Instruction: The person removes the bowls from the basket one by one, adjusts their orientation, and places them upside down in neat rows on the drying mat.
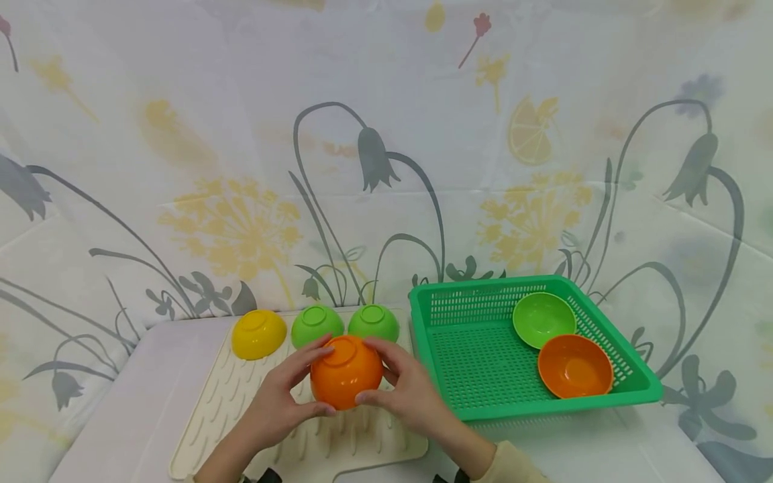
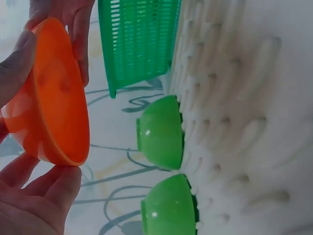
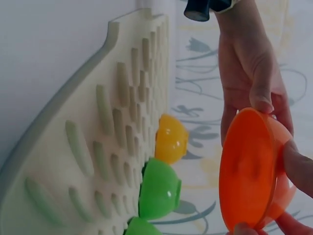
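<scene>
An orange bowl (image 1: 346, 377) is held between both hands above the cream drying mat (image 1: 211, 419), its foot up and tilted and its mouth facing down. On its left side my left hand (image 1: 279, 392) grips it with fingers and thumb. My right hand (image 1: 409, 384) grips the opposite side, thumb near the rim. The bowl's hollow inside shows in the left wrist view and the right wrist view. Behind it, a yellow bowl (image 1: 259, 335), a green bowl (image 1: 317, 325) and another green bowl (image 1: 374, 323) stand upside down along the mat's back edge.
To the right of the mat stands a green plastic basket (image 1: 425, 362) with slotted walls. A light green bowl (image 1: 543, 319) and an orange bowl (image 1: 576, 367) lie mouth up at its right side. A flower-patterned cloth (image 1: 386, 221) hangs behind the white table (image 1: 139, 389).
</scene>
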### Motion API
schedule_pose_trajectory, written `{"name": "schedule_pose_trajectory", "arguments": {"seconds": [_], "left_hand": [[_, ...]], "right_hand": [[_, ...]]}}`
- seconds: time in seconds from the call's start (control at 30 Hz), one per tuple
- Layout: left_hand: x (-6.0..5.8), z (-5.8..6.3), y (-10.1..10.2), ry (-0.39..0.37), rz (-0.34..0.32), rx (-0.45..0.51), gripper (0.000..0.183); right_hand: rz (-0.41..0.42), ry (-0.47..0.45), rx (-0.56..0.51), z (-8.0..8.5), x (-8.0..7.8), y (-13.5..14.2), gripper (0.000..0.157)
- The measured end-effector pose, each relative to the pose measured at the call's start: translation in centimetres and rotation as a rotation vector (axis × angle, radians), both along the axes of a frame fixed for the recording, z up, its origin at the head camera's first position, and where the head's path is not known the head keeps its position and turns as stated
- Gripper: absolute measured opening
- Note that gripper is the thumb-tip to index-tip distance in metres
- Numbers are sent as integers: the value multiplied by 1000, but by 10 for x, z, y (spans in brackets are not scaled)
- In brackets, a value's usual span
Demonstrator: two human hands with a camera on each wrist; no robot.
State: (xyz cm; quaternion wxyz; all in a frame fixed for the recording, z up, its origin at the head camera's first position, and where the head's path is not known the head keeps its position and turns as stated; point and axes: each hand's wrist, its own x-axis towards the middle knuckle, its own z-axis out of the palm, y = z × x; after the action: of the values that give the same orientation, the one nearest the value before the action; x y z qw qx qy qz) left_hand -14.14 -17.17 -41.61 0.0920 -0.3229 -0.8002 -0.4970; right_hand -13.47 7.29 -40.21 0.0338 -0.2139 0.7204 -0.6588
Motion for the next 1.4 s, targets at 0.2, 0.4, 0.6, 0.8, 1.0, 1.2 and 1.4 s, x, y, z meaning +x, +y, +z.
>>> {"name": "schedule_pose_trajectory", "arguments": {"seconds": [0.2,0.4,0.6,0.8,1.0,1.2,1.4], "left_hand": [[6,-7,-10,-63,86,-27,70],[9,-17,-24,-17,164,-86,67],[5,-27,-41,45,193,-159,67],[3,-33,-60,-8,253,-169,68],[6,-29,-80,-164,330,-206,78],[11,-28,-104,-249,409,-339,98],[8,-30,-112,-282,447,-420,100]], "right_hand": [[-40,-15,58,-9,4,-15,70],[-53,-50,83,-20,2,-37,66],[-87,-64,211,-32,-8,-57,67],[-114,-157,213,-41,-15,-79,66],[-24,-206,176,-46,-16,-96,63],[144,-249,170,-51,-17,-111,60],[211,-228,221,-52,-19,-123,61]]}}
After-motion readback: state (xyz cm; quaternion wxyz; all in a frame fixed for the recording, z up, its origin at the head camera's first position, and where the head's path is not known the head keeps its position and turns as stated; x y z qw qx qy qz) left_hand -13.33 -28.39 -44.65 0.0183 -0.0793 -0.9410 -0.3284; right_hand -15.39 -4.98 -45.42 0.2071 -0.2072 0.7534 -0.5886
